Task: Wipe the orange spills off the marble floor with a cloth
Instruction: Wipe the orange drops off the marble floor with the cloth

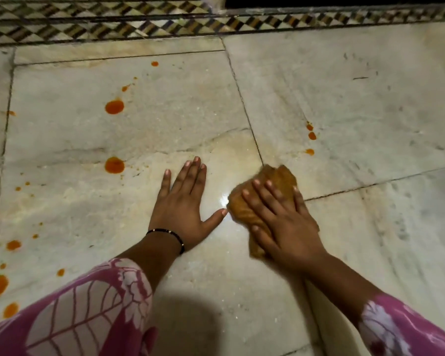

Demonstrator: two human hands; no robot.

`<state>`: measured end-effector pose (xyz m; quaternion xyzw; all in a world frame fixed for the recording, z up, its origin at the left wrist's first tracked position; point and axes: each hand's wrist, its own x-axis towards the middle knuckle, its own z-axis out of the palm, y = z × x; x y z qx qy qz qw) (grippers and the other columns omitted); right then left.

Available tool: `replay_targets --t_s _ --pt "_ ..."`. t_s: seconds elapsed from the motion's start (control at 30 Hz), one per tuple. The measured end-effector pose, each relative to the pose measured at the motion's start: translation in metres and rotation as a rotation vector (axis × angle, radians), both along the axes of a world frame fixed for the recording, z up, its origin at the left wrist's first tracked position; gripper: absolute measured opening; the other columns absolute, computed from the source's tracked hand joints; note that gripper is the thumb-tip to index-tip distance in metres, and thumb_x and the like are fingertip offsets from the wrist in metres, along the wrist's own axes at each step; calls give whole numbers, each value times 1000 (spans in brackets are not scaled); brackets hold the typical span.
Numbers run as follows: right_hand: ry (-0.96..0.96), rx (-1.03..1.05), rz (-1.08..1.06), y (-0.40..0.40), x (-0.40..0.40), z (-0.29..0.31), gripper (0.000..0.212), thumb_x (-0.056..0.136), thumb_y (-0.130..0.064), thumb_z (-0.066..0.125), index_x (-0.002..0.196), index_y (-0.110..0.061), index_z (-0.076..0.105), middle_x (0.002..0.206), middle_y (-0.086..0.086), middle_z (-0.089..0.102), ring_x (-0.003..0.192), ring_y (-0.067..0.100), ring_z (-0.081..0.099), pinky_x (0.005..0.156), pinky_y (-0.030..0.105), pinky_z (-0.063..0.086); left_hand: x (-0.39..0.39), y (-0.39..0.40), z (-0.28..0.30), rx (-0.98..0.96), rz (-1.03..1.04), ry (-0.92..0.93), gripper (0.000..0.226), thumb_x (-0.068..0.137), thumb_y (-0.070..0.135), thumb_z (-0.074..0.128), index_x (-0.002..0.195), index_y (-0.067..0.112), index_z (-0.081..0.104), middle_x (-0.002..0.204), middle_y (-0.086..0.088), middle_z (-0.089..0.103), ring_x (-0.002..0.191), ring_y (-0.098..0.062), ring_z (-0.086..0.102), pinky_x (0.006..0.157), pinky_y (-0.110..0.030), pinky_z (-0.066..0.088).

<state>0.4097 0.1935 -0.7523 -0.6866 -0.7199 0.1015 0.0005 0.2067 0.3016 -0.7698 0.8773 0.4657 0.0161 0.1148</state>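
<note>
Head view: the right hand [280, 219] presses its spread, straight fingers flat on the orange-stained cloth [265, 196], near the marble floor [344, 104] slab joint. The left hand [184, 204], fingers apart, palm down, likely braces. Orange spills [114, 106] remain toward the left edge.

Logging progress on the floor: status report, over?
Left hand flat on marble floor. Right hand pressing cloth. Orange spills remain, mostly left. Nothing blocking.
</note>
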Motion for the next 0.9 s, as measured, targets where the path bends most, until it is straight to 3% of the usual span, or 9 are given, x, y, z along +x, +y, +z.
replay_targets --t_s 0.13,0.23,0.3,0.43,0.57,0.63,0.7,0.8,0.9 --pt "18 -31 -336 -30 76 4 63 90 -54 20 150 -39 8 160 -6 6 147 16 6 116 48 4 0 1 0 -7 15 -15 91 81 74 15 149 15 2 158 -1 -2 144 -14 -3 116 -45 -3" --pt "-13 -7 -629 27 123 4 68 87 -55 18 152 -33 11 161 0 9 147 18 6 115 55 3 0 1 0 -7 7 -17 90 82 73 20 149 15 6 158 -2 2 144 -15 1 116 -46 -1" --pt "-30 5 -705 83 131 3 69 88 -55 19 152 -30 12 161 3 10 147 22 7 115 58 1 0 1 0 -12 11 -23 90 82 73 23 149 15 8 158 -2 4 144 -16 3 116 -46 0" --pt "-60 16 -457 137 79 -3 62 94 -49 23 152 -30 11 161 3 10 148 22 5 116 55 -3 0 2 1 -21 15 -11 90 82 73 23 149 16 6 158 -1 2 144 -14 0 116 -46 1" --pt "8 35 -111 67 38 0 62 91 -51 22 151 -35 14 160 -5 10 148 15 5 117 49 0 -1 2 2 -38 20 -25 91 81 73 27 149 17 7 158 0 2 144 -13 -1 116 -46 1" --pt "13 24 -149 31 57 0 61 91 -51 23 150 -37 14 160 -8 10 147 14 5 117 49 3 -1 2 2 -44 23 -38 91 81 73 27 149 17 8 158 0 2 144 -13 0 116 -46 1" --pt "-4 22 -342 34 89 0 63 90 -52 21 150 -37 14 160 -5 11 147 15 4 116 53 4 0 3 1 -45 23 -42 91 81 74 26 149 16 8 158 0 3 144 -13 0 116 -46 2" --pt "-67 45 -582 94 115 -3 67 88 -53 17 151 -32 13 161 1 12 147 21 5 116 56 2 0 2 1 -39 21 -33 92 81 75 24 149 17 7 158 0 1 144 -13 -1 116 -47 2" --pt "-76 40 -562 159 96 -2 66 90 -53 18 152 -30 12 161 4 12 147 24 5 115 58 0 1 2 1 -34 23 -25 91 81 75 24 149 16 7 158 0 1 144 -13 -1 116 -47 1"
